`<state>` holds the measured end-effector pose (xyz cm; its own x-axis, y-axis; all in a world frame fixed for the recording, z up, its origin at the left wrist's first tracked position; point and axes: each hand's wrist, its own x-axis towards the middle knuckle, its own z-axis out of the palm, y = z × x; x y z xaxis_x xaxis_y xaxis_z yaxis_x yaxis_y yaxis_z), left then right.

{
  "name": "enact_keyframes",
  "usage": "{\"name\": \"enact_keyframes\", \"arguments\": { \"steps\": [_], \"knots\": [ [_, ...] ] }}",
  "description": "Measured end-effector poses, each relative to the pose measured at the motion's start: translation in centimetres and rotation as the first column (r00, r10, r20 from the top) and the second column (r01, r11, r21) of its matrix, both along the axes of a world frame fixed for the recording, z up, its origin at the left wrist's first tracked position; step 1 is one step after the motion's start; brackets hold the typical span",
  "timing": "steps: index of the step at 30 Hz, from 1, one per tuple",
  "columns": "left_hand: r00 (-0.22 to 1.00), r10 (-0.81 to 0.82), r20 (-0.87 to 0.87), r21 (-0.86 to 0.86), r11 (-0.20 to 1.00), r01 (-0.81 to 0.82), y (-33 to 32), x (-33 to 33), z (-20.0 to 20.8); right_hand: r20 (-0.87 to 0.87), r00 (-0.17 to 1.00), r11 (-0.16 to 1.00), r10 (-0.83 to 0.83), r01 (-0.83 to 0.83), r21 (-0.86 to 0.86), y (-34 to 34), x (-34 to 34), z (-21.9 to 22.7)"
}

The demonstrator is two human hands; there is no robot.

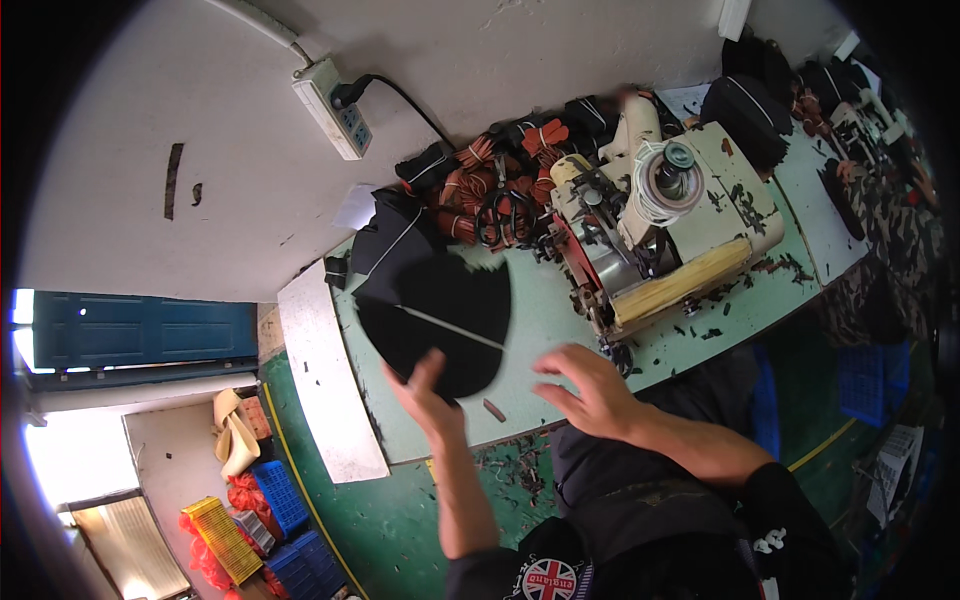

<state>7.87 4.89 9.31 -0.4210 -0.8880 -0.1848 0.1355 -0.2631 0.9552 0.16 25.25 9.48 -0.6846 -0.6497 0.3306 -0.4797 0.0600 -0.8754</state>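
My left hand [430, 395] grips the near edge of a bundle of black flat pieces [430, 340], with the thumb on top. A pale band crosses the bundle, and its outline is partly blurred. Behind it on the pale green worktable [545, 305] lies another banded black bundle [392, 238]. To the right of the bundle my right hand [590, 390] hovers over the table's near edge. It is empty, with thumb and fingers apart. Farther right stands a cream-coloured machine [722, 190] with a cone of white thread [665, 185] on it.
Bundled reddish-brown strips [470, 190] and black-handled scissors [505, 218] lie along the wall. A power strip [332, 108] hangs there. Dark scraps [700, 315] litter the table and floor. Yellow [220, 540] and blue crates [280, 497] stand at lower left. Another person's camouflage clothing [895, 240] shows at right.
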Motion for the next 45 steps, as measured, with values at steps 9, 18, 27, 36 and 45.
{"name": "enact_keyframes", "arguments": {
  "steps": [9, 18, 27, 36, 45],
  "knots": [
    [0.88, 0.029, 0.475, -0.18, 0.982, 0.064, 10.3, 7.2, -3.2, 0.136, 0.962, 0.782, 0.238, -0.273, 0.561, -0.1, 2.1, -6.3],
    [0.817, -0.087, 0.57, -0.147, 0.967, 0.206, 10.4, 6.4, -1.5, 0.29, 0.92, 0.816, 0.263, -0.372, 0.442, -0.1, -0.1, -7.9],
    [0.984, -0.008, 0.178, 0.209, 0.978, -0.03, 8.5, 8.0, -3.1, 0.46, 0.876, 0.942, 0.146, -0.265, 0.205, 0.2, 2.7, -4.7],
    [0.734, -0.672, -0.099, 0.611, 0.541, 0.578, 3.8, 11.3, -0.2, 0.803, 0.438, 0.74, 0.404, -0.673, -0.005, 9.1, -2.7, -1.6],
    [0.489, -0.791, -0.367, 0.449, 0.31, 0.838, 0.2, 12.0, -4.4, 0.73, -0.304, 0.785, 0.612, 0.126, -0.606, 11.4, -3.3, -7.5]
  ]
}}
